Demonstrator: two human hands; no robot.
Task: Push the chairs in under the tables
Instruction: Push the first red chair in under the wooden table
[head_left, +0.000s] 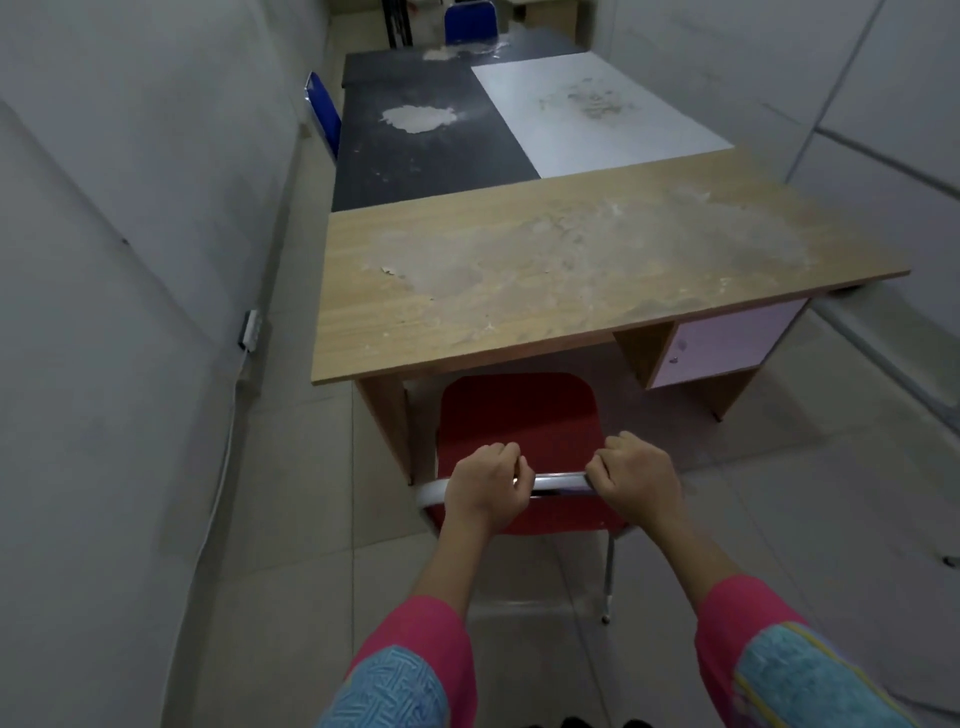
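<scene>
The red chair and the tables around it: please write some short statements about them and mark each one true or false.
1. Both hands, left hand and right hand, grip the metal top bar of the red chair. True.
2. The red chair stands at the black table. False: it stands at the wooden table.
3. The wooden table is dusty and stained. True.
4. The chair's seat is completely under the table. False: most of it still shows.
5. A blue chair stands left of the black table. True.
</scene>
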